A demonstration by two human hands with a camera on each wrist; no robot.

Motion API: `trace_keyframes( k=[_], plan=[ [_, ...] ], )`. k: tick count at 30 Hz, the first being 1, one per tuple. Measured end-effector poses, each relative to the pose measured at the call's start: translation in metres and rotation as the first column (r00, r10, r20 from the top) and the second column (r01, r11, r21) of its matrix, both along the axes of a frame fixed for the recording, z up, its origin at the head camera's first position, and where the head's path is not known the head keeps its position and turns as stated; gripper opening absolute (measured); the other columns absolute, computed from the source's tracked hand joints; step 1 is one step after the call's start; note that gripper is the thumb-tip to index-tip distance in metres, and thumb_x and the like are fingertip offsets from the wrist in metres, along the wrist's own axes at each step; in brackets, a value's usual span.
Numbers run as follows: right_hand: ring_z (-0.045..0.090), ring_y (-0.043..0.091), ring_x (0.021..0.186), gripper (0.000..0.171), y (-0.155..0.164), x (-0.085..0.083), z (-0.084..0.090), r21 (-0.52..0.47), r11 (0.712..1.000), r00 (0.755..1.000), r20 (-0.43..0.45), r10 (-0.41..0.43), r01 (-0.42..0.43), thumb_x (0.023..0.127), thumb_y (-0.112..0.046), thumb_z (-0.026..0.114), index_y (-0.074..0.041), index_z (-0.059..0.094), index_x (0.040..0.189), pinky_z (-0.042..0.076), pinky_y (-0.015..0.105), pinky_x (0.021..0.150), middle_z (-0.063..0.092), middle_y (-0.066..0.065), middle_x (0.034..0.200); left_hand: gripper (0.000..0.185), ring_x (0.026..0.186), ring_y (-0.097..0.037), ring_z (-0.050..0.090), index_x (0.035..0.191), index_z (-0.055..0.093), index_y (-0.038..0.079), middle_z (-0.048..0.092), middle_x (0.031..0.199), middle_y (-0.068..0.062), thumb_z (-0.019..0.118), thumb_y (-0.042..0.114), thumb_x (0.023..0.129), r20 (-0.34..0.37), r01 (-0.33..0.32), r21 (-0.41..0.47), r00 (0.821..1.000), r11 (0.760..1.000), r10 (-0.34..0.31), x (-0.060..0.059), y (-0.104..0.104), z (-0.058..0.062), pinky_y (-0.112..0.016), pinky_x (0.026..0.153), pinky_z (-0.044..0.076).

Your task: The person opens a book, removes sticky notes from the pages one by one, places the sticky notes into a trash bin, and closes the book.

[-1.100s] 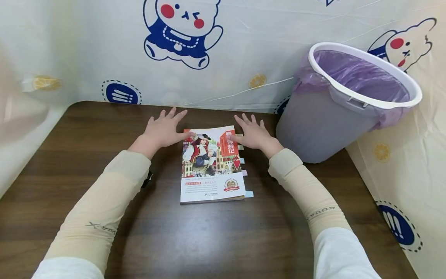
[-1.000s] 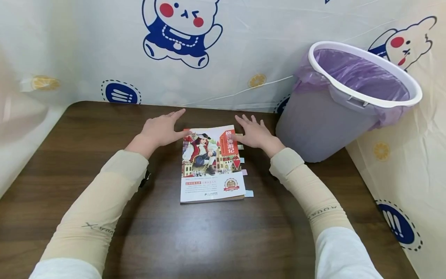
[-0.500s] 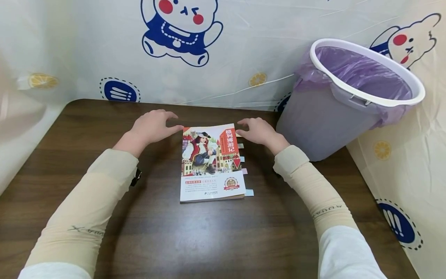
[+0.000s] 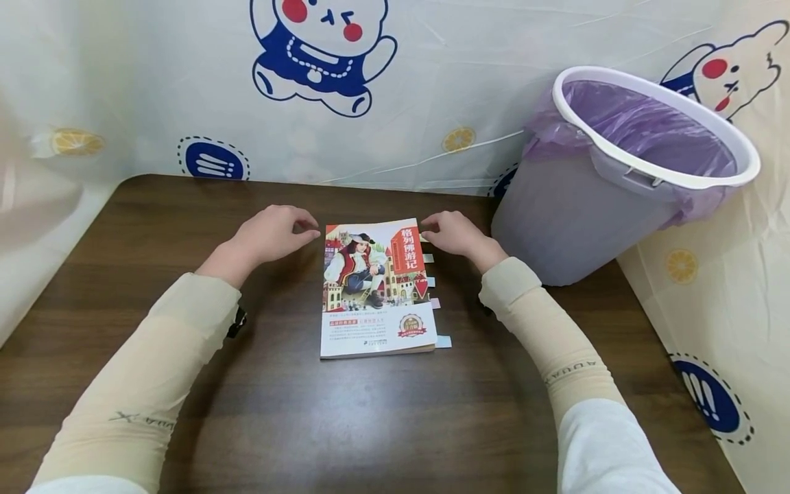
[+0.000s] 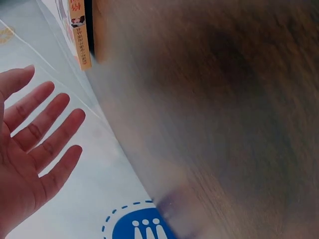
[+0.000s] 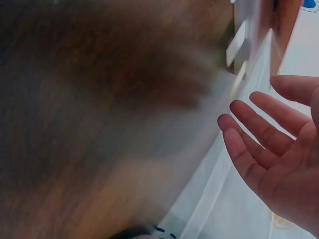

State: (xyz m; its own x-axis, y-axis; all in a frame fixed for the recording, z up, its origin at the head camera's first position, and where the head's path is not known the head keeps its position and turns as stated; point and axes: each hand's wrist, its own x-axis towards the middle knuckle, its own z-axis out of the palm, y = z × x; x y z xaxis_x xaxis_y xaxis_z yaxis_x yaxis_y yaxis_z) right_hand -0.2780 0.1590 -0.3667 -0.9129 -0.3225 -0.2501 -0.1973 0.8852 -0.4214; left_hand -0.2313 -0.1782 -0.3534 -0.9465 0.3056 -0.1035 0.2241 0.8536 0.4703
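A paperback book (image 4: 376, 288) with a colourful illustrated cover lies flat and closed in the middle of the dark wooden table (image 4: 395, 418). Coloured sticky tabs (image 4: 435, 302) poke out along its right edge. My left hand (image 4: 276, 233) hovers at the book's top left corner, fingers loosely curled, holding nothing. Mirroring it at the top right corner is my right hand (image 4: 455, 233), also empty. Whether the fingertips touch the book is unclear. In the left wrist view my left hand (image 5: 35, 144) shows relaxed fingers near the book's spine (image 5: 79, 35). The right hand (image 6: 274, 149) likewise looks relaxed.
A lilac waste bin (image 4: 580, 206) lined with a purple bag stands at the table's back right, close to my right forearm. A cartoon-printed plastic sheet (image 4: 395, 116) walls the back and both sides.
Both hands have slid off the book's top corners to its sides, and the spread, flat fingers have curled loosely. The book has not moved.
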Motion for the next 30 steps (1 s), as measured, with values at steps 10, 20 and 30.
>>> trace_keyframes(
  k=[10, 20, 30],
  plan=[
    [0.059, 0.028, 0.104, 0.036, -0.009, -0.006, -0.014, -0.029, 1.000, 1.000, 0.004, -0.008, 0.008, 0.104, -0.022, 0.061, -0.001, 0.067, 0.133, 0.051, 0.043, 0.096, 0.065, 0.017, 0.131, 0.029, 0.101, -0.033, 0.062, 0.122, 0.071, 0.003, 0.069, 0.115, -0.019, 0.068, 0.020, 0.099, -0.010, 0.030, 0.025, 1.000, 0.999, -0.030, 0.003, -0.001, -0.004, -0.055, 0.091, 0.053],
    [0.060, 0.025, 0.092, 0.022, -0.001, -0.012, -0.020, -0.130, 0.989, 0.997, 0.035, -0.062, 0.066, 0.103, -0.016, 0.062, -0.001, 0.069, 0.117, 0.051, 0.037, 0.083, 0.068, 0.015, 0.110, 0.027, 0.101, -0.032, 0.062, 0.122, 0.071, 0.002, 0.069, 0.116, -0.019, 0.069, 0.017, 0.099, -0.013, 0.067, 0.032, 0.998, 0.997, -0.067, 0.000, 0.010, -0.007, -0.053, 0.093, 0.053],
    [0.064, 0.023, 0.083, 0.018, 0.001, -0.011, -0.020, -0.324, 0.931, 0.983, 0.132, -0.131, 0.168, 0.103, -0.015, 0.060, 0.001, 0.065, 0.107, 0.055, 0.033, 0.076, 0.067, 0.016, 0.103, 0.027, 0.099, -0.032, 0.061, 0.123, 0.071, 0.001, 0.069, 0.117, -0.019, 0.068, 0.015, 0.100, -0.042, 0.093, 0.061, 0.995, 0.994, -0.090, 0.000, 0.015, -0.007, -0.051, 0.093, 0.054]
  ],
)
